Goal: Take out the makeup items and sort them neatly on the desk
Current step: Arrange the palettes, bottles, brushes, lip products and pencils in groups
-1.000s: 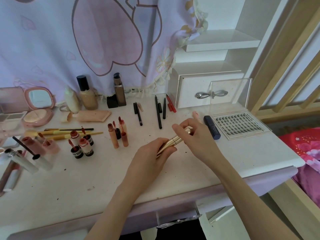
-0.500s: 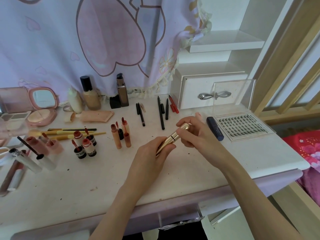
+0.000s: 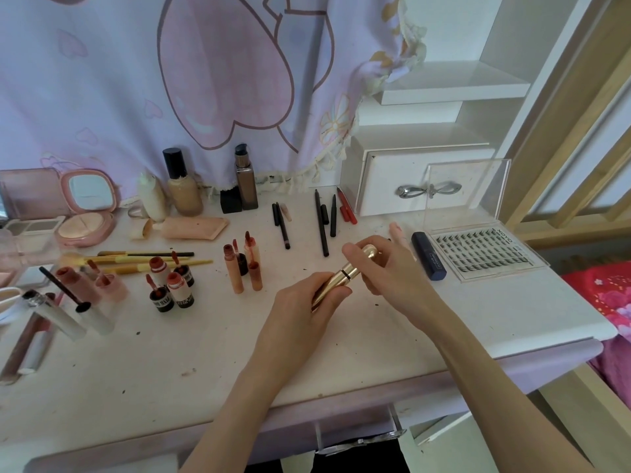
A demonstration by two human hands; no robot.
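Both hands hold a gold tube point(image 3: 345, 276) slantwise above the middle of the white desk point(image 3: 205, 353). My left hand point(image 3: 304, 312) grips its lower body. My right hand point(image 3: 386, 268) curls round its rounded cap end. A dark ring marks the joint between cap and body. Sorted makeup lies behind: black pencils point(image 3: 321, 227), peach lip tubes point(image 3: 244, 268), small dark-based bottles point(image 3: 170, 288), yellow-handled brushes point(image 3: 146, 259), foundation bottles point(image 3: 182, 186).
A navy tube point(image 3: 428, 256) lies beside an open clear lash case point(image 3: 485, 252) at the right. A white drawer box point(image 3: 420, 182) stands behind. A pink mirror compact point(image 3: 88, 206) and palettes sit far left. The desk's front drawer point(image 3: 355, 435) is partly open.
The tube and both hands have stayed in about the same spot. My right hand has shifted its grip further over the cap end.
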